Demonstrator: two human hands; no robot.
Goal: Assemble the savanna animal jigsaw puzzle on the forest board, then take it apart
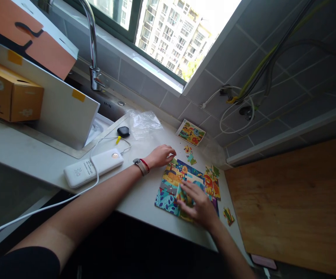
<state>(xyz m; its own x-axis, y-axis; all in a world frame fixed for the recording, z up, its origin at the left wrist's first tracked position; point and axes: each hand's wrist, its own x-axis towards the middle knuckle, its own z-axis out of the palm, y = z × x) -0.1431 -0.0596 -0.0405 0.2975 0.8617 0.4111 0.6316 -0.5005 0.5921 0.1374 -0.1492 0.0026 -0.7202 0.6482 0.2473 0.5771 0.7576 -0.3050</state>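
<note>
A long white stone counter (31,162) runs below a window, and a big plywood board (290,201) stands on its right side. On the counter lies a white power bank (94,167) with a thin white cable (54,205). Near the middle is a colourful jungle-animal jigsaw puzzle (174,186), only partly put together, and a small picture card (190,132) lies behind it. The left hand (160,156), with a watch (141,166) on its wrist, is loosely curled, holds nothing and rests just beside the puzzle's upper edge. The right hand (198,205) closes narrow on a green-yellow puzzle piece (182,197) over the puzzle. A loose puzzle piece (190,155) lies near the left hand, and another loose piece (229,216) lies right of the puzzle.
</note>
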